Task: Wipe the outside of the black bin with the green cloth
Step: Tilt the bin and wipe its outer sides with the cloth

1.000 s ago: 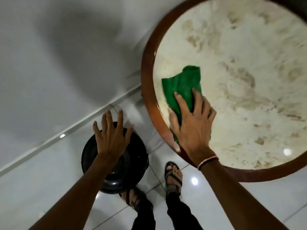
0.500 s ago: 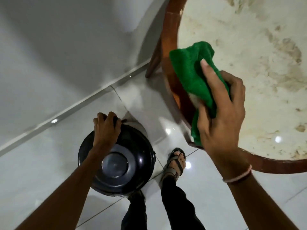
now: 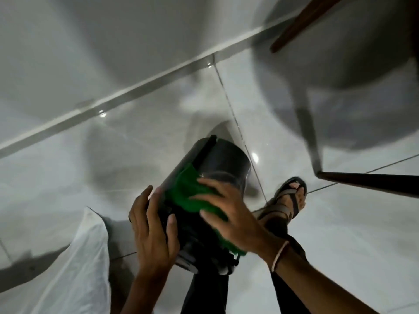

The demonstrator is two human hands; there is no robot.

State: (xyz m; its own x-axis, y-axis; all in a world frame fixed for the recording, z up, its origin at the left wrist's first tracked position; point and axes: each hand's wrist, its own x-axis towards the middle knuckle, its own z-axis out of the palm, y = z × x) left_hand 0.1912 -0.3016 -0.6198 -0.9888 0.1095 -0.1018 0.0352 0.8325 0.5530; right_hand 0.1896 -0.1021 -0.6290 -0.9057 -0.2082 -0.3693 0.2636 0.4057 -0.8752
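Observation:
The black bin [image 3: 223, 163] is lifted off the floor and tipped, its base pointing away from me and its lid end towards my body. My left hand [image 3: 153, 232] grips the bin's left side near the lid end. The green cloth [image 3: 189, 193] lies flat on the bin's side wall, pressed there by my right hand [image 3: 229, 214] with fingers spread over it. A bracelet sits on my right wrist. Part of the cloth is hidden under my palm.
White glossy floor tiles [image 3: 127, 155] lie below, with the wall skirting [image 3: 136, 87] behind. Dark wooden table legs [image 3: 371, 180] stand at the right. My sandalled foot [image 3: 288, 198] is just right of the bin. White fabric [image 3: 74, 268] is at lower left.
My right hand brought the green cloth from the round table top down onto the bin. My left hand lifted and tipped the bin from the floor. The view swung below the table.

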